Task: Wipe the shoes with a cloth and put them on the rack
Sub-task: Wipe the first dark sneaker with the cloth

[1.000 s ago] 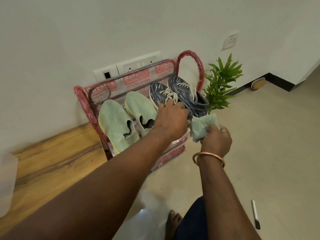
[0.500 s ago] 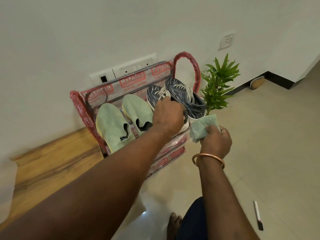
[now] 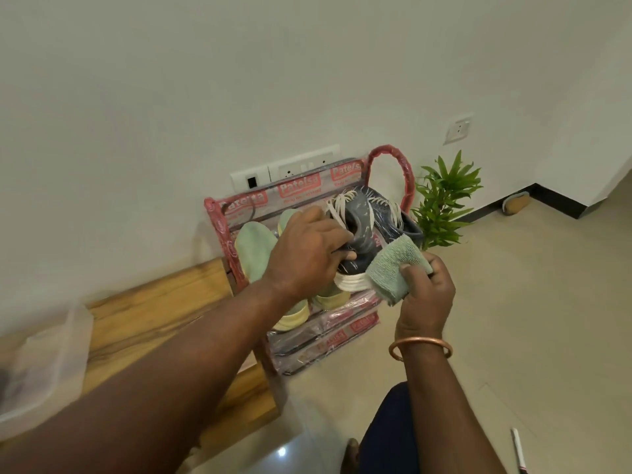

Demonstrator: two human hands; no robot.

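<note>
Around the rack: we see a leafy green potted plant [image 3: 444,203] just beside it at 3 o'clock, and a low wooden surface [image 3: 154,313] butting against it at 8 o'clock.
On the surface: a cloudy clear plastic container [image 3: 44,364] sits at its 9 o'clock end; we cannot make out what is in it.
Wall: a long white switch plate [image 3: 301,164] shows behind the rack at 12 o'clock, and a single white socket [image 3: 458,128] is higher up at 2 o'clock.
Floor: a white marker pen with a dark cap [image 3: 518,453] lies on the beige tiled floor [image 3: 530,319] at 5 o'clock, well apart from the rack.
In the way: our left forearm and hand cover much of the top tier.
Rack: the red-framed shoe rack wrapped in printed clear plastic [image 3: 297,189] stands against the wall.
Rack contents: pale green slip-on shoes [image 3: 254,248] lie on the top tier at its 9 o'clock side; a second navy lace-up sneaker [image 3: 407,227] sits at the 3 o'clock side.
Left hand: the left hand [image 3: 307,258] grips the navy sneaker with white laces and white sole [image 3: 362,230], tilted above the top tier.
Right hand: the right hand [image 3: 427,295], with a copper bangle [image 3: 420,345] at the wrist, pinches a folded pale green terry cloth [image 3: 393,268] that touches the held sneaker's heel at 3 o'clock.
</note>
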